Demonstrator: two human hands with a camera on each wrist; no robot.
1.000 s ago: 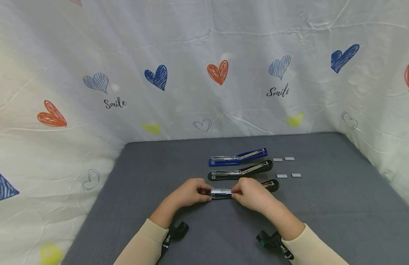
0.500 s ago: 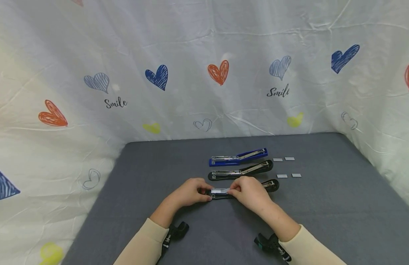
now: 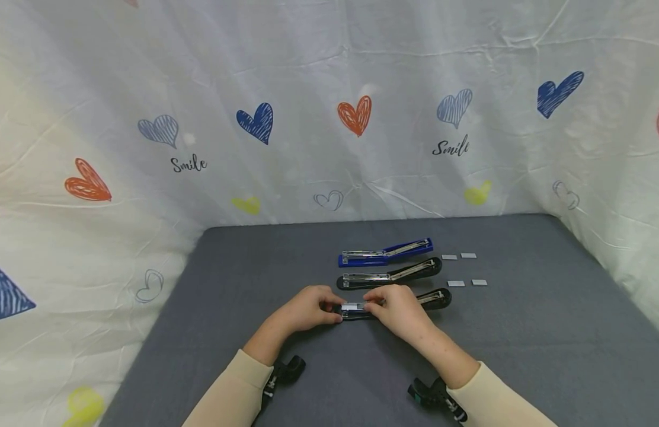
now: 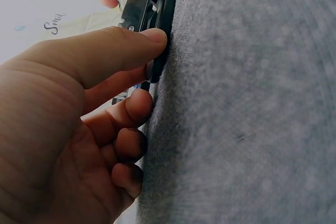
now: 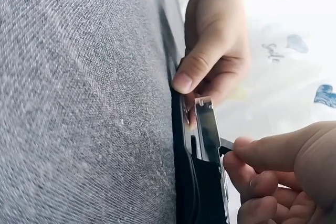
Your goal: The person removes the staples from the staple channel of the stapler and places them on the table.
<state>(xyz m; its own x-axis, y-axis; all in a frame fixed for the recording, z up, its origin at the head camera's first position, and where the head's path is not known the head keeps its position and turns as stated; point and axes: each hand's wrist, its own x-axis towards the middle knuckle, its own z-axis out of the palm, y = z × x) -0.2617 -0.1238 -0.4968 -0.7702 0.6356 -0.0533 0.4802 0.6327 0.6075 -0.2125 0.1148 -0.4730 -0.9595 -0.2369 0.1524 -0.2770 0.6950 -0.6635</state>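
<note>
The nearest stapler [image 3: 356, 314] is black and lies opened out on the table, its metal magazine [image 5: 207, 129] facing up. My left hand [image 3: 310, 308] grips its left end between thumb and forefinger; the left wrist view shows the thumb [image 4: 152, 38] on the black base. Over the magazine, my right hand [image 3: 397, 309] pinches a small staple strip [image 5: 226, 145] at the magazine's upper edge. The fingertips partly cover that strip. A pale stretch shows in the magazine left of the right fingers in the head view.
Behind lie another opened black stapler [image 3: 388, 276] and an opened blue stapler [image 3: 385, 253]. To their right are several loose staple strips [image 3: 456, 283] in two rows. The grey tabletop [image 3: 255, 255] ends at a white curtain [image 3: 292, 71] printed with hearts.
My right hand has shifted slightly left along the magazine, and its fingers have changed their pinch. My left hand keeps its grip on the stapler's end.
</note>
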